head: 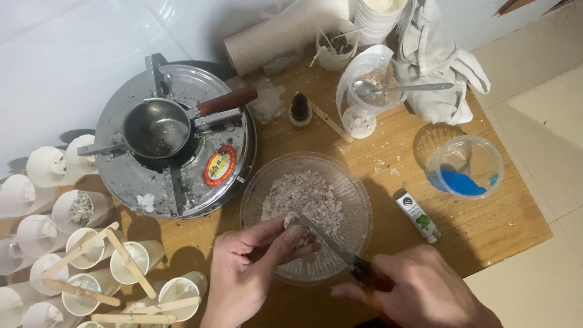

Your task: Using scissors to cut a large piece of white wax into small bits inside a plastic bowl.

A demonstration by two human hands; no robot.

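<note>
A pale wax-like lump (293,220) is pinched between the fingers of the left hand (255,267) over the near rim of a clear glass bowl (358,200) at lower centre of the frame. A knife (331,246) is gripped by its dark handle in the closed right hand (419,291), its blade laid against the lump. The bowl is already well filled with whitish shavings (306,197) — so a good share of the cutting appears done, though the lump in hand is not yet used up. At upper left, a small metal pan (156,127) with a wooden handle sits on a round steel stove (176,152); little seems to be in it, so melting is judged yet to come. At lower left, paper cups (91,249) with wooden sticks laid across them are lined up — most look unfilled.
</note>
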